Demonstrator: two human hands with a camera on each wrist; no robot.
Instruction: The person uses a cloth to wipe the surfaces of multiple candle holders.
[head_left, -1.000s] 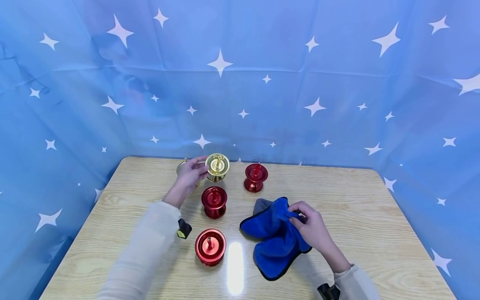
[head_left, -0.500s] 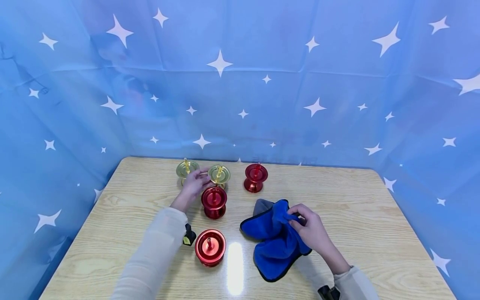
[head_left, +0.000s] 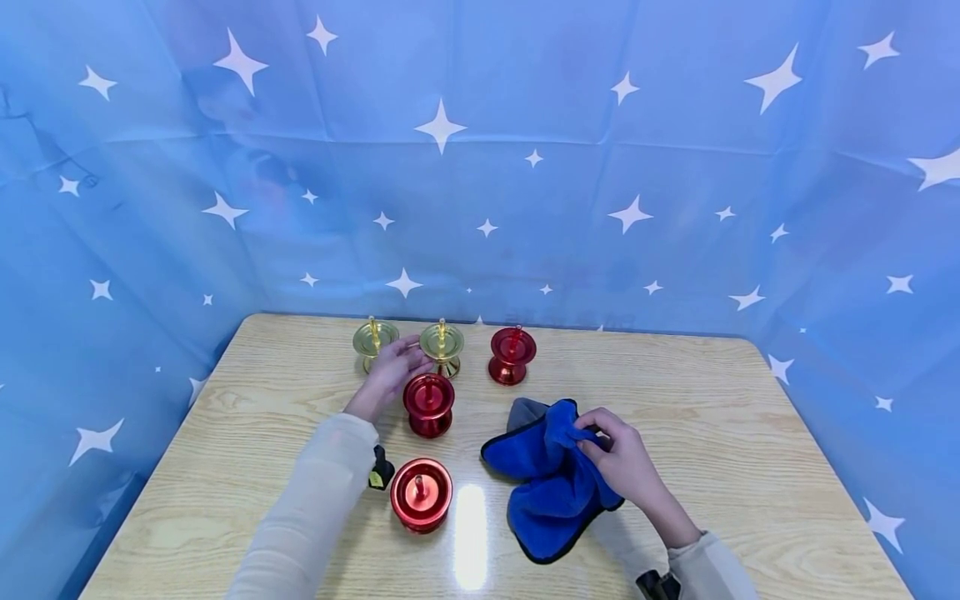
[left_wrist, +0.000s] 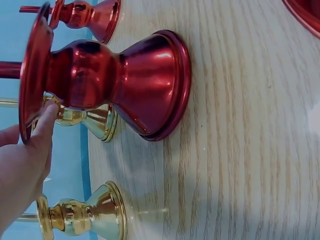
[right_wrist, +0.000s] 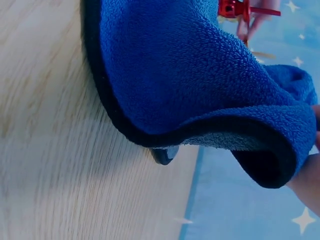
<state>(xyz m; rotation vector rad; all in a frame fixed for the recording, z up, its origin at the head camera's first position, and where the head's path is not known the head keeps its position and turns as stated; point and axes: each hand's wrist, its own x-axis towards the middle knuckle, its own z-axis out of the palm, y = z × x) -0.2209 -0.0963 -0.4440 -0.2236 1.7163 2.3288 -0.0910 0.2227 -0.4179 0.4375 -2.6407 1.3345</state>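
My left hand reaches between two gold candle holders at the back of the table. It holds the right gold candle holder at its dish rim, thumb low and fingers higher; the holder stands upright. The left gold candle holder stands just behind this hand. In the left wrist view a dark red candle holder stands in front and hides part of the grip. My right hand pinches a bunched corner of a blue cloth with black edging and a grey underside, which lies crumpled on the table.
Close to my left wrist stand the dark red candle holder and a brighter red one nearer the front. Another red candle holder is at the back, right of the gold pair. A blue star-patterned curtain hangs behind the wooden table.
My left hand has moved slightly right and down, bringing the gold candle holder from tilted to upright and apart from the other gold one. The right hand and cloth are nearly still.
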